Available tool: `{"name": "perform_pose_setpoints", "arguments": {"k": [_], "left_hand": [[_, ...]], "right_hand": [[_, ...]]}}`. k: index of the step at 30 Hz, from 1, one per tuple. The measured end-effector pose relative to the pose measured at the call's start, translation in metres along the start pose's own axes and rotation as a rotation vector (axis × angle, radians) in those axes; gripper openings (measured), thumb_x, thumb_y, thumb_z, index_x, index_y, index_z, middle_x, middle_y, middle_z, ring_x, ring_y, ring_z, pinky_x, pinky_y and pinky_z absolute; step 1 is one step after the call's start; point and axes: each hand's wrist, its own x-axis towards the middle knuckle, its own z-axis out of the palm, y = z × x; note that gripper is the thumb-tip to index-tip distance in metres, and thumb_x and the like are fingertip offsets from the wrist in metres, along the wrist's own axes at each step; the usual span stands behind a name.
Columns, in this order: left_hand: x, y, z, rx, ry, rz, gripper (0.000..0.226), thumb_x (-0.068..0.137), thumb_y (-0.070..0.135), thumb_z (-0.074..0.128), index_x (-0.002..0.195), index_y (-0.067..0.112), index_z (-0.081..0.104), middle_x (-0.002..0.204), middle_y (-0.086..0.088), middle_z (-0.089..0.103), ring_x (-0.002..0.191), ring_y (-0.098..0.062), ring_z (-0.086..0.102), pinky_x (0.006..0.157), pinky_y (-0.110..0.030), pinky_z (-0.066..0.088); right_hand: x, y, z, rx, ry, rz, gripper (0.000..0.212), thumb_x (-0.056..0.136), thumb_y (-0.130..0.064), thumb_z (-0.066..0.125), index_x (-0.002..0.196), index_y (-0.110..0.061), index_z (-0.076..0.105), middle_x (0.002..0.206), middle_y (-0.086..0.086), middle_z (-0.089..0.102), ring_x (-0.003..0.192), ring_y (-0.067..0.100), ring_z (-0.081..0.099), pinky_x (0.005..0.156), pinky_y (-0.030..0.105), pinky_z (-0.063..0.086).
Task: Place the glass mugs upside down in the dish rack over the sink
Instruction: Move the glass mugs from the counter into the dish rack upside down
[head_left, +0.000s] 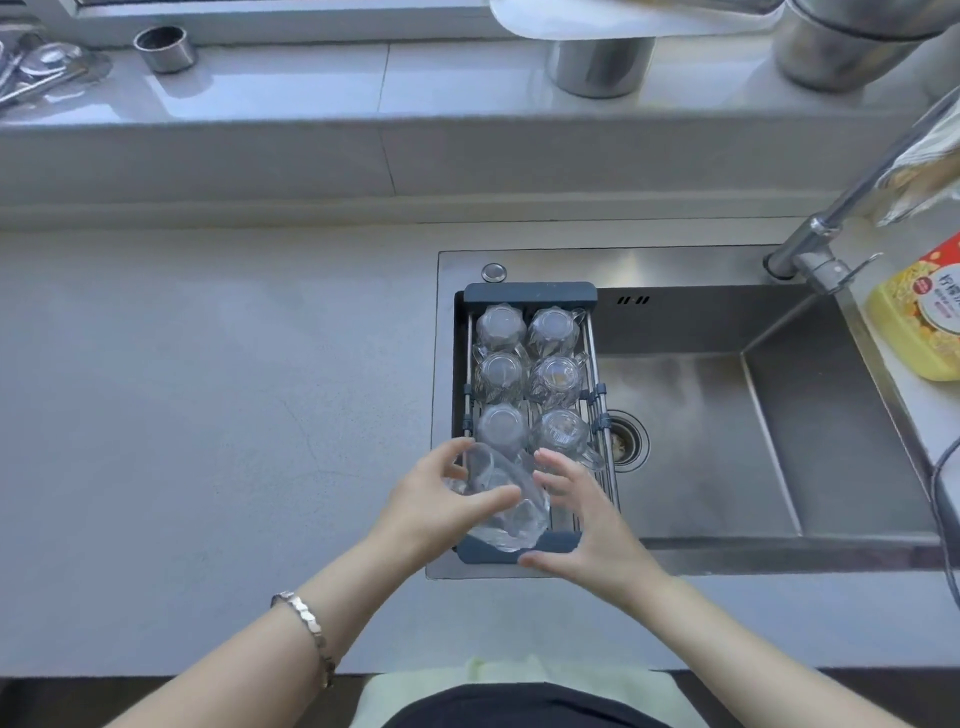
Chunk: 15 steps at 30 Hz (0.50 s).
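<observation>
Fingers of the left hand curl loosely around a tilted glass mug at the near left corner of the dish rack, which spans the left end of the sink. Six more mugs stand upside down in two rows toward the rack's far edge. Beside the held mug, the right hand is spread open; whether it touches the glass is unclear.

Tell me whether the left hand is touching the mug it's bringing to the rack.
Touching. The head view shows the left hand wrapped around the tilted glass mug.
</observation>
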Motion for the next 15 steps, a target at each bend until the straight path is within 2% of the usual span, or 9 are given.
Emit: {"name": "perform_pose_setpoints", "arguments": {"k": [3, 4, 7, 8, 10, 11, 13, 15], "left_hand": [[0.007, 0.009, 0.02, -0.289, -0.209, -0.112, 0.086, 0.056, 0.059, 0.072, 0.131, 0.022, 0.05, 0.13, -0.007, 0.057, 0.116, -0.018, 0.057, 0.058, -0.024, 0.057], [0.008, 0.011, 0.025, -0.32, -0.261, -0.137, 0.085, 0.059, 0.061, 0.07, 0.132, 0.02, 0.05, 0.133, -0.006, 0.055, 0.119, -0.019, 0.055, 0.056, -0.023, 0.058], [0.01, 0.016, 0.037, -0.267, -0.343, -0.162, 0.055, 0.085, 0.051, 0.055, 0.131, 0.022, 0.048, 0.129, 0.002, 0.052, 0.107, -0.022, 0.061, 0.072, -0.033, 0.059], [0.012, 0.015, 0.039, -0.183, -0.312, -0.141, 0.05, 0.088, 0.048, 0.052, 0.131, 0.024, 0.047, 0.127, 0.002, 0.052, 0.102, -0.023, 0.062, 0.078, -0.038, 0.057], [0.019, 0.01, 0.04, 0.015, -0.204, -0.062, 0.045, 0.088, 0.042, 0.053, 0.129, 0.023, 0.047, 0.127, -0.002, 0.054, 0.107, -0.023, 0.06, 0.092, -0.042, 0.053], [0.022, 0.006, 0.038, 0.072, -0.168, -0.033, 0.043, 0.087, 0.038, 0.054, 0.127, 0.022, 0.049, 0.127, -0.005, 0.056, 0.108, -0.022, 0.059, 0.095, -0.039, 0.051], [0.025, -0.003, 0.032, 0.13, -0.152, -0.005, 0.036, 0.088, 0.028, 0.054, 0.123, 0.019, 0.052, 0.123, -0.006, 0.059, 0.102, -0.019, 0.057, 0.089, -0.032, 0.049], [0.026, -0.012, 0.026, 0.205, -0.147, 0.019, 0.032, 0.09, 0.024, 0.05, 0.12, 0.016, 0.055, 0.122, -0.005, 0.062, 0.103, -0.019, 0.058, 0.091, -0.031, 0.049]], "right_hand": [[-0.013, -0.003, -0.011, 0.006, 0.094, -0.063, 0.076, 0.062, -0.018, 0.083, 0.119, -0.042, 0.039, 0.132, -0.024, 0.042, 0.122, -0.016, 0.038, 0.097, -0.002, 0.026], [-0.016, -0.004, -0.019, 0.005, 0.11, -0.07, 0.071, 0.06, -0.018, 0.082, 0.115, -0.04, 0.042, 0.129, -0.023, 0.045, 0.121, -0.014, 0.041, 0.097, -0.001, 0.028], [-0.017, -0.003, -0.039, -0.157, 0.124, -0.079, 0.06, 0.058, -0.021, 0.079, 0.107, -0.036, 0.047, 0.121, -0.017, 0.053, 0.115, -0.009, 0.046, 0.097, 0.002, 0.031], [-0.015, -0.001, -0.043, -0.247, 0.137, -0.088, 0.056, 0.058, -0.022, 0.077, 0.107, -0.031, 0.052, 0.12, -0.012, 0.054, 0.114, -0.003, 0.047, 0.099, 0.008, 0.034], [-0.008, 0.004, -0.051, -0.44, 0.146, -0.079, 0.055, 0.058, -0.019, 0.073, 0.11, -0.022, 0.059, 0.12, -0.004, 0.055, 0.112, 0.013, 0.049, 0.098, 0.024, 0.04], [-0.003, 0.005, -0.054, -0.521, 0.118, -0.06, 0.055, 0.058, -0.015, 0.072, 0.112, -0.021, 0.06, 0.121, -0.001, 0.054, 0.11, 0.019, 0.049, 0.095, 0.028, 0.042], [0.008, 0.006, -0.057, -0.658, -0.011, -0.046, 0.056, 0.062, -0.007, 0.067, 0.115, -0.023, 0.06, 0.122, 0.002, 0.051, 0.108, 0.024, 0.046, 0.091, 0.032, 0.043], [0.02, 0.005, -0.055, -0.788, -0.156, -0.077, 0.057, 0.066, 0.001, 0.059, 0.117, -0.025, 0.059, 0.125, 0.002, 0.049, 0.107, 0.026, 0.044, 0.092, 0.035, 0.041]]}}
